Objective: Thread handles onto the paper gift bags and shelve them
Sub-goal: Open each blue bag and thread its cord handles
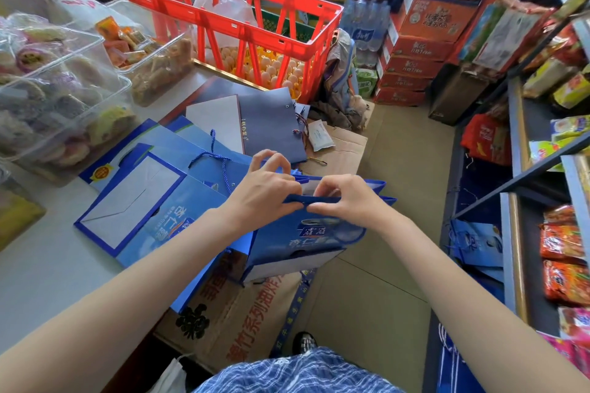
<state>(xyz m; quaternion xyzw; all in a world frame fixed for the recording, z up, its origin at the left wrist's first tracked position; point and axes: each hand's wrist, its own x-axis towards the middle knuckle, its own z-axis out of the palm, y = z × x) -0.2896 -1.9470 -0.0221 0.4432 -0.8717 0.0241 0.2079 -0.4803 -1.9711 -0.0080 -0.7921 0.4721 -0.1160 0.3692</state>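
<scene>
Two hands – one red crate, two clear tubs (snack-filled), one backpack

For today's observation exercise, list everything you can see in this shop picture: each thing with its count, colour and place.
Gift bag being handled: one, blue, held open over the floor.
Flat gift bags: several, light blue, piled on the table.
Dark gift bags: at least one, navy, behind the blue pile.
Crate: one, red, at the table's far end.
Eggs: many, tan, in trays under the crate.
Snack tubs: several, clear, left on the table.
Cartons: a stack, orange-red, far right on the floor.
Water bottles: one pack, clear, beside the cartons.
Shelves: grey, right, holding packaged snacks.
Cardboard box: one, brown, under the bags.
Hands: left hand and right hand pinch the bag's top edge.
</scene>
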